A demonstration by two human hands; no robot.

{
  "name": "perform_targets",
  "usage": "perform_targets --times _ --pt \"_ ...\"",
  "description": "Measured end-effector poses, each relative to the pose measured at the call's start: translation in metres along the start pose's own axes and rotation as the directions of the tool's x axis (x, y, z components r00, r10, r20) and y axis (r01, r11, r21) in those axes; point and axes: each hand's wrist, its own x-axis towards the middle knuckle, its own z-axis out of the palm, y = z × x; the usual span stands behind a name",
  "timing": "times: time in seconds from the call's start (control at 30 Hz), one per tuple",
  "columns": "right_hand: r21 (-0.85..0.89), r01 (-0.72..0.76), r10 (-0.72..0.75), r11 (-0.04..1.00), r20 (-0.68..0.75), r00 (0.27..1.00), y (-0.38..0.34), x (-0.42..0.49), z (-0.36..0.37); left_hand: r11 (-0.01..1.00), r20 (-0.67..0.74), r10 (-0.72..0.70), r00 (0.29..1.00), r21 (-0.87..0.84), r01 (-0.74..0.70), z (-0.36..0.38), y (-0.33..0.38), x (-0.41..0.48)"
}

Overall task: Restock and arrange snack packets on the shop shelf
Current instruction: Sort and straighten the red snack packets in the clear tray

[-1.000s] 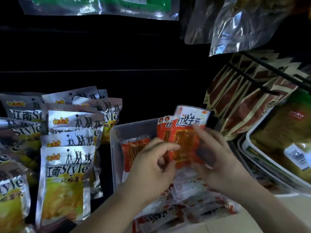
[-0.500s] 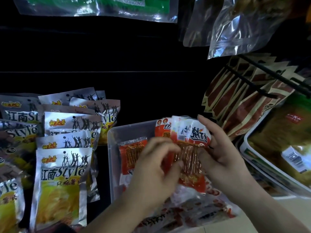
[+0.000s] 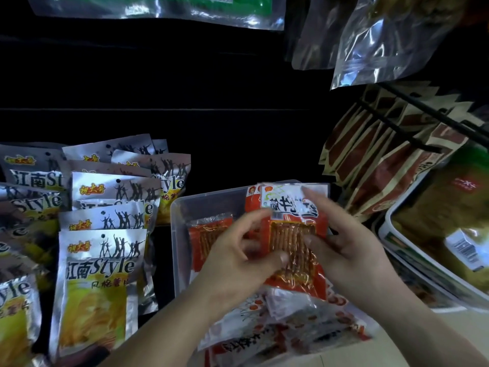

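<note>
Left hand (image 3: 238, 255) and right hand (image 3: 346, 250) both pinch a fanned stack of red snack packets (image 3: 291, 234) just above the clear tub (image 3: 180, 221); likely risk: slick film lets one slide out and land crooked.

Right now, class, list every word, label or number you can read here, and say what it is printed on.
"江南Style": front silver packet.
"风格薯片": same packet, just below.
Held red packet: blue characters too blurred to read.
Barcode label at right: too small to read.
</note>
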Motion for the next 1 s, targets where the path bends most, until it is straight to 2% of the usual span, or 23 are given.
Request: perform_targets --times 0.07,0.13,0.2,0.27,0.3,0.33,0.43,0.47,0.53,0.57,0.6,0.67,0.7,0.77,0.8,0.83,0.9,0.93,1.0 --pt "-0.079 -0.033 0.024 0.996 -0.114 0.993 0.002 0.001 0.002 0.997 0.073 -0.027 0.997 0.070 0.022 0.002 -0.009 -0.001" --pt "-0.073 -0.134 0.118 0.988 -0.184 0.976 0.000 0.002 0.006 0.966 0.066 0.062 0.996 0.246 -0.077 0.001 -0.019 0.001" --pt "-0.038 -0.175 0.162 0.984 -0.222 0.961 -0.005 0.000 0.011 0.840 0.091 0.221 0.971 0.488 -0.237 -0.002 -0.022 0.002" --pt "-0.090 -0.142 0.121 0.986 -0.213 0.970 -0.007 -0.002 0.015 0.623 0.110 0.386 0.916 0.701 -0.347 -0.004 -0.021 0.003" --pt "-0.078 -0.124 0.108 0.989 -0.186 0.977 -0.008 -0.002 0.017 0.556 0.111 0.461 0.881 0.737 -0.384 -0.002 -0.018 0.002" --pt "-0.041 -0.110 0.103 0.993 -0.145 0.984 -0.010 -0.002 0.019 0.548 0.110 0.508 0.854 0.723 -0.420 0.002 -0.014 0.001" --pt "0.168 -0.082 0.085 0.982 -0.010 0.996 -0.014 -0.002 0.022 0.776 0.054 0.429 0.902 0.490 -0.398 0.018 -0.001 0.001" --pt "0.245 -0.085 0.078 0.966 0.040 0.996 -0.016 -0.002 0.022 0.823 0.025 0.401 0.916 0.429 -0.372 0.020 -0.001 0.004" --pt "0.297 -0.048 0.029 0.954 0.067 0.997 -0.019 -0.002 0.019 0.835 -0.018 0.411 0.911 0.407 -0.369 0.015 -0.003 0.014" --pt "0.221 0.033 -0.038 0.975 0.022 0.999 -0.017 0.000 0.016 0.825 -0.033 0.433 0.901 0.418 -0.381 0.011 -0.003 0.019" --pt "0.044 0.133 -0.131 0.990 -0.032 0.991 -0.015 0.003 0.010 0.812 -0.047 0.450 0.892 0.438 -0.386 0.007 -0.004 0.024" --pt "-0.364 0.189 -0.226 0.912 -0.062 0.972 -0.006 0.015 -0.001 0.813 -0.051 0.448 0.893 0.439 -0.383 0.003 -0.008 0.033" --pt "-0.458 0.180 -0.228 0.871 -0.051 0.972 -0.001 0.022 -0.006 0.848 -0.042 0.406 0.913 0.391 -0.359 0.004 -0.010 0.037" --pt "-0.454 0.150 -0.195 0.878 -0.055 0.979 0.008 0.038 -0.011 0.913 0.005 0.296 0.955 0.293 -0.285 0.006 -0.016 0.044" --pt "-0.453 0.142 -0.191 0.880 -0.065 0.979 0.014 0.045 -0.012 0.919 0.032 0.256 0.966 0.301 -0.254 0.005 -0.022 0.049" --pt "-0.498 0.142 -0.201 0.855 -0.067 0.977 0.019 0.050 -0.011 0.913 0.058 0.216 0.975 0.342 -0.223 0.003 -0.030 0.054" --pt "-0.651 0.191 -0.288 0.735 -0.045 0.956 0.028 0.056 -0.006 0.891 0.046 0.137 0.989 0.431 -0.144 -0.005 -0.040 0.064" --pt "-0.705 0.177 -0.260 0.687 -0.011 0.966 0.030 0.057 -0.002 0.885 -0.008 0.113 0.994 0.455 -0.097 -0.010 -0.043 0.069" --pt "-0.732 0.083 -0.014 0.676 0.099 0.995 0.032 0.056 0.004 0.870 -0.150 0.138 0.979 0.492 -0.047 -0.018 -0.045 0.082"
